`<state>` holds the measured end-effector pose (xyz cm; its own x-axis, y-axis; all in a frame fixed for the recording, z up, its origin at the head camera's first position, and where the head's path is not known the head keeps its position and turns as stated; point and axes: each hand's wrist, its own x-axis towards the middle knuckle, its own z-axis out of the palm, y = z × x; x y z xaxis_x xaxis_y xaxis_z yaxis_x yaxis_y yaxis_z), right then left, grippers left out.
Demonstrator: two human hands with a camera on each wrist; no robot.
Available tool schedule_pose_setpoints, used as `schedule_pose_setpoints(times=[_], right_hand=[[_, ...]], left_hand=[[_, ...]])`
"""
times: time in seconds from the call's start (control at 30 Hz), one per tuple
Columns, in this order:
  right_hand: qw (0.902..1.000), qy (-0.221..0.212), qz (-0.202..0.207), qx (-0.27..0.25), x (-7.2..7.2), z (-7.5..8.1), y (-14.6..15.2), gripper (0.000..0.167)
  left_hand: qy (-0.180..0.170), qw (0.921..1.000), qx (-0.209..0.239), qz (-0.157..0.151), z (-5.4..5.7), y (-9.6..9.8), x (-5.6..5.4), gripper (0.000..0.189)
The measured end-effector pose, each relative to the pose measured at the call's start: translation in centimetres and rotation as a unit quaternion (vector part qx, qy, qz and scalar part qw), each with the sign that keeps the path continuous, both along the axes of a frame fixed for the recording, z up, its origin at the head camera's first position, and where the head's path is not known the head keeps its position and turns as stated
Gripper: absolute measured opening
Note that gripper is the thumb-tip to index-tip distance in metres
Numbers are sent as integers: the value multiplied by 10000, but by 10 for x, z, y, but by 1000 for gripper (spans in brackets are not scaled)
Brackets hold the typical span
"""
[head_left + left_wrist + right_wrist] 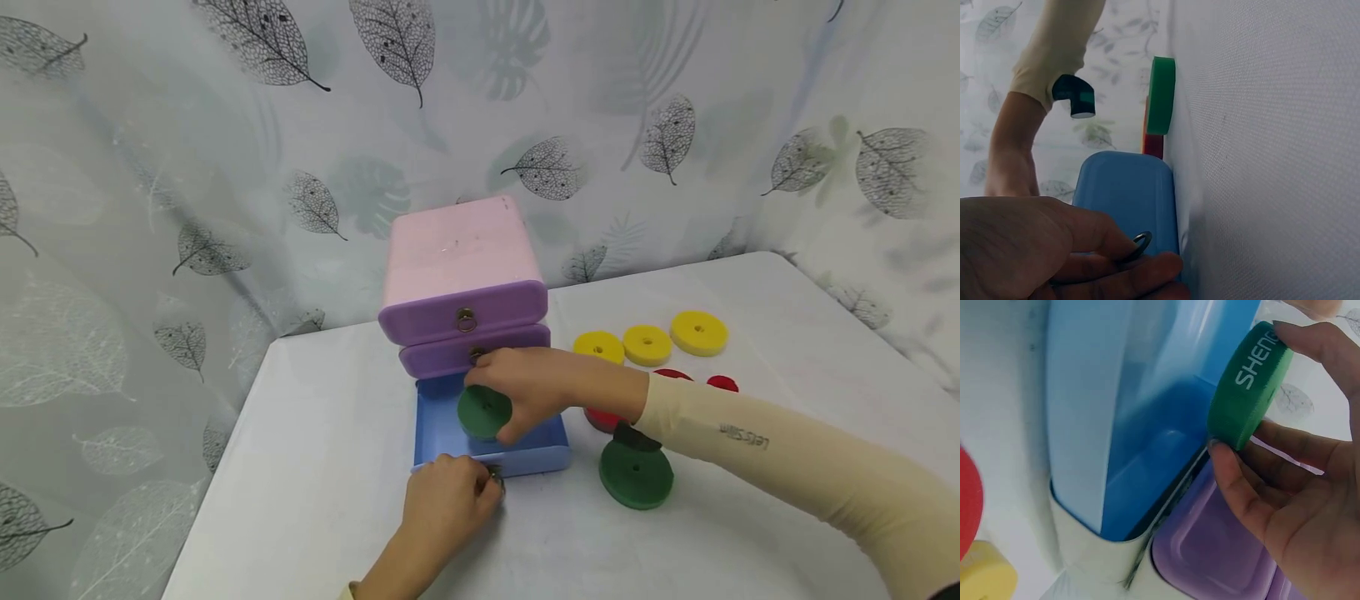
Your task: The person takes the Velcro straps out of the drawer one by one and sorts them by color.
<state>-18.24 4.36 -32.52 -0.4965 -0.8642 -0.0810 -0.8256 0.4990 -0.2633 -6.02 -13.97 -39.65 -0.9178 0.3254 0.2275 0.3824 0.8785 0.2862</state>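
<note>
My right hand (pixel 528 382) grips a green tape roll (pixel 478 414) by its edges, thumb on one side and fingertips on the other. White lettering shows on the roll's rim in the right wrist view. Below it lies the pulled-out blue drawer (pixel 435 417), whose visible floor is bare in the right wrist view. At the drawer's front, my left hand (pixel 447 502) pinches the small metal ring pull (pixel 1143 239) between thumb and fingers. A second green tape roll (pixel 636 475) rests flat on the table, right of the drawer.
Above the blue drawer sit two closed purple drawers (pixel 435 321) in a pink-topped cabinet (pixel 457 250). Several yellow rolls (pixel 699 332) lie at the back right, with red rolls (pixel 722 383) in front, partly hidden by my right arm. A leaf-patterned curtain (pixel 465 125) hangs behind the white table (pixel 330 467).
</note>
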Motion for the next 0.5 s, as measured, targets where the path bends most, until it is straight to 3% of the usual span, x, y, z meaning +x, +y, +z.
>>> schedule_pose_setpoints(times=[0.5], right_hand=[[9993,12,-384,-32,6,9,23,74]], left_hand=[[84,9999,-67,73,-3,1,0,42]])
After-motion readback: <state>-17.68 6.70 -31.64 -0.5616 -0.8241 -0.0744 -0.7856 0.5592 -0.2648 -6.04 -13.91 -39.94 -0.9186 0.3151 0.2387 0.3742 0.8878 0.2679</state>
